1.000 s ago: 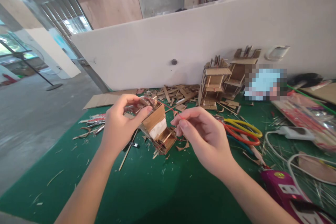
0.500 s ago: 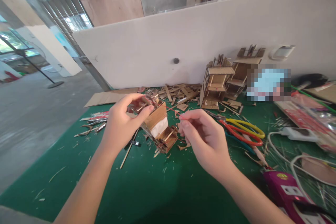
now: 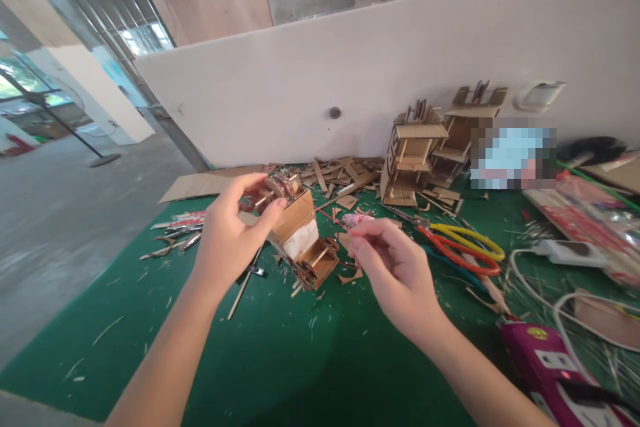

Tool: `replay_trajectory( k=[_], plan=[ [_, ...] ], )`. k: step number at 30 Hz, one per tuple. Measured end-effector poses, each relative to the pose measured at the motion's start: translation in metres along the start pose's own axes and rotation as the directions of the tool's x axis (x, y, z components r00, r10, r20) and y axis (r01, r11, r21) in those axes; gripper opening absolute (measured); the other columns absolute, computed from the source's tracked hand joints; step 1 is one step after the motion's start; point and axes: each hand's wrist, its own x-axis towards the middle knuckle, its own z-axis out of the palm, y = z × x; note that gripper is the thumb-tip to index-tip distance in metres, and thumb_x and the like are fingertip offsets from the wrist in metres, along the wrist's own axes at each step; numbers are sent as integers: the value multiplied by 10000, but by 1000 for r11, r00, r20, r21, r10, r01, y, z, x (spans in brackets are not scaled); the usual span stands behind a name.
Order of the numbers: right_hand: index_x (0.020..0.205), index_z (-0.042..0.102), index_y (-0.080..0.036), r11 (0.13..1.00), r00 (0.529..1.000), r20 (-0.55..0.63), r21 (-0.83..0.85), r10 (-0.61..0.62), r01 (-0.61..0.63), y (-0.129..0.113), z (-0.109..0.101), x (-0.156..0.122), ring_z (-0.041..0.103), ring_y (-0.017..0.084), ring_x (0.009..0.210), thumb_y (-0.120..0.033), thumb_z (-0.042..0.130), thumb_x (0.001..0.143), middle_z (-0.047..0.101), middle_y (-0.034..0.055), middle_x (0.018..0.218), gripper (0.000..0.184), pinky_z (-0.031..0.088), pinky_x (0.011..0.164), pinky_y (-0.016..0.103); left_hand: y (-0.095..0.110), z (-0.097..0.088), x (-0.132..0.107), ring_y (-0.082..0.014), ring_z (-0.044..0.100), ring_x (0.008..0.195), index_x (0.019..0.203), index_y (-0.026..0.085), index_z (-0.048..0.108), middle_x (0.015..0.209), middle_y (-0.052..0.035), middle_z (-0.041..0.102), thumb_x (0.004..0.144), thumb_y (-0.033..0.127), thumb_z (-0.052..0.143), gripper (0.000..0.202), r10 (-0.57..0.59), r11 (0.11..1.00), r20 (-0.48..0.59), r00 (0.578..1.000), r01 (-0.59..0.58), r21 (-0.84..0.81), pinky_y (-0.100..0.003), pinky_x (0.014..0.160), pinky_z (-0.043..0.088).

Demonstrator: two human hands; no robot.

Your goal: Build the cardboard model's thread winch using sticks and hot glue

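A small cardboard model [image 3: 295, 219] stands tilted on the green table, with thin sticks and a white patch on its side. My left hand [image 3: 225, 223] is closed around its upper part, thumb on the near side. From the top of the model a thin red wire [image 3: 327, 215] runs right. My right hand [image 3: 397, 270] pinches the wire's far end between thumb and forefinger. Just above those fingertips shows a blurred pink-and-white patch [image 3: 359, 219] that I cannot make out. The lower end of the model, an open box with sticks across it, rests near the tabletop.
Cardboard scraps [image 3: 345, 180] lie heaped against the white board. Two taller cardboard models [image 3: 413, 160] stand at the back right. Yellow- and orange-handled pliers [image 3: 470, 250], a white cable [image 3: 520, 263] and a purple power strip [image 3: 543, 360] lie to the right.
My right hand has shifted slightly right and down, away from the model, with the red wire still pinched. My left hand and the model have barely moved.
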Motion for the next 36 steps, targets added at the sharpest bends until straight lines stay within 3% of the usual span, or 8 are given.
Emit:
replay_trajectory(
  k=[4,9,15,20,24,28,32,36],
  plan=[
    [1054,596,-224,979,992,125,-196,-26,51,11,-10,-10,584,209,1042,-305,517,919,653,59,1044,176,472,880,361,-12,10,-32,-260,528,1175,1319,247,419,1268,-99,520,815,360,655,568,40,998,-140,989,-46,-42,-414,920,505],
    [1259,477,-229,986,981,176,-158,81,-53,26,-14,-11,519,204,1179,-375,420,966,532,102,1296,332,443,986,399,-23,17,-82,-331,310,1342,1318,223,370,1362,-162,323,765,238,704,646,103,990,-407,908,-53,133,-533,1099,334],
    [1248,479,-216,958,950,273,-277,150,-72,43,7,-12,521,226,1179,-382,396,970,546,109,1269,334,460,981,443,-28,14,-65,-298,431,1253,1225,231,446,1269,-127,426,752,268,713,544,115,990,-311,943,-84,112,-491,1037,427],
    [1203,509,-185,891,964,265,-430,-30,146,52,24,-25,490,275,1173,-287,523,900,558,128,1174,320,449,979,484,-27,17,-43,-267,510,1179,1211,215,464,1233,-110,487,767,286,696,506,133,988,-211,968,-114,100,-445,998,463],
    [1164,512,-164,852,974,210,-491,-89,183,58,31,-33,565,251,1008,-234,543,870,553,134,1066,304,522,845,417,-23,25,-30,-260,518,1169,1210,215,468,1232,-106,502,769,275,691,497,181,981,-140,974,-168,96,-417,969,483],
    [1072,553,-166,694,908,343,-593,-241,408,55,36,-34,594,233,886,-200,468,897,599,106,946,197,507,739,363,-23,33,-13,-262,505,1205,1248,214,460,1262,-105,502,791,271,668,505,240,970,-83,967,-235,66,-425,1012,460],
    [1244,510,-152,558,893,434,-714,-121,423,51,46,-24,632,202,798,-274,415,950,649,89,945,333,463,649,302,-28,37,1,-253,480,1249,1271,221,466,1303,-99,493,801,284,663,513,269,963,-35,963,-268,16,-421,1055,429],
    [969,614,-180,501,893,449,-766,-31,403,57,57,-10,635,159,742,-213,390,964,652,53,835,227,376,557,250,-40,38,9,-255,483,1255,1287,228,462,1330,-105,488,805,314,664,530,251,967,22,968,-249,-55,-415,1036,450]
  ],
)
